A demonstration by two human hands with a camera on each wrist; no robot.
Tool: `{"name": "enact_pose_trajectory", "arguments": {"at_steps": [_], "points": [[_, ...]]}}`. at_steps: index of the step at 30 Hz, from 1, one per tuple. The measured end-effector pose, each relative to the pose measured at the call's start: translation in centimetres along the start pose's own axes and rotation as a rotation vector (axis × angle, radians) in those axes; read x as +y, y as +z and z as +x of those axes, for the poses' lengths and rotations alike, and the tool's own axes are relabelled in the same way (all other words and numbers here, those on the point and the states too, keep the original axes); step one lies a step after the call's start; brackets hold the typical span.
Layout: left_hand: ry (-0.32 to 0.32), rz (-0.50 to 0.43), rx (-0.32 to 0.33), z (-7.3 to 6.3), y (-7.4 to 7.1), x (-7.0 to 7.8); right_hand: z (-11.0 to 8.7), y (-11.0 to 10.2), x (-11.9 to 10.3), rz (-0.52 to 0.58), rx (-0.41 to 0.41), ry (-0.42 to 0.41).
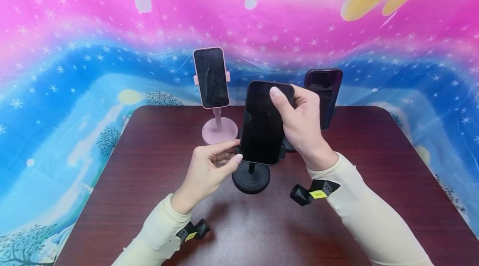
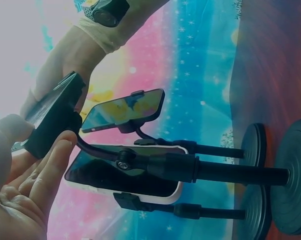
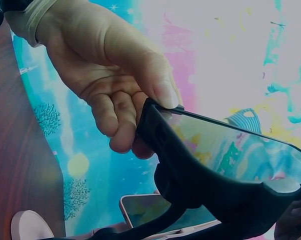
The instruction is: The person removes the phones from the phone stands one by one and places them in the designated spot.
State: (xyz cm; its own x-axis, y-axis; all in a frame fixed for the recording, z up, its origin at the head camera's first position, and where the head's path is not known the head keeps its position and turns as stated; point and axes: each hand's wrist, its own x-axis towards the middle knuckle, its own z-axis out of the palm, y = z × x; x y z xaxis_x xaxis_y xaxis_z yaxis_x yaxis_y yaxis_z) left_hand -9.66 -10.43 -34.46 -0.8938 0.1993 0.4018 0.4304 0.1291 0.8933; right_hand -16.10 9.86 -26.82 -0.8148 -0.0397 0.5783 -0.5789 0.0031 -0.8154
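A black phone (image 1: 260, 129) stands tilted in the clamp of a black phone stand (image 1: 250, 183), screen facing me. My right hand (image 1: 304, 126) grips the phone by its upper right corner, thumb on the screen and fingers behind. At the lower left edge, my left hand (image 1: 203, 170) pinches the stand's clamp beside the phone, thumb in front. The left wrist view has the stand's upright pole (image 2: 230, 173) and a bent neck behind the phone. In the right wrist view the clamp's dark back (image 3: 200, 175) runs along the phone, whose glossy screen (image 3: 250, 145) carries reflections.
Behind to the left, a pink stand (image 1: 220, 131) holds a pink-edged phone (image 1: 212, 77). Another dark phone (image 1: 329, 95) stands behind my right hand, partly covered. All are on a dark red-brown table (image 1: 161, 133). A colourful printed cloth (image 1: 112, 50) hangs behind it.
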Motion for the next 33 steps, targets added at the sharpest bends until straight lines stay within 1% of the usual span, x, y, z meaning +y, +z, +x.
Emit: {"name": "enact_pose_trajectory", "arguments": {"at_steps": [7, 33], "points": [[0.013, -0.001, 0.002, -0.01, 0.0, -0.1, -0.06, 0.09, 0.06, 0.034, 0.008, -0.001], [0.005, -0.025, 0.005, -0.05, 0.02, -0.22, -0.01, 0.23, 0.11, 0.028, 0.039, -0.009]]}}
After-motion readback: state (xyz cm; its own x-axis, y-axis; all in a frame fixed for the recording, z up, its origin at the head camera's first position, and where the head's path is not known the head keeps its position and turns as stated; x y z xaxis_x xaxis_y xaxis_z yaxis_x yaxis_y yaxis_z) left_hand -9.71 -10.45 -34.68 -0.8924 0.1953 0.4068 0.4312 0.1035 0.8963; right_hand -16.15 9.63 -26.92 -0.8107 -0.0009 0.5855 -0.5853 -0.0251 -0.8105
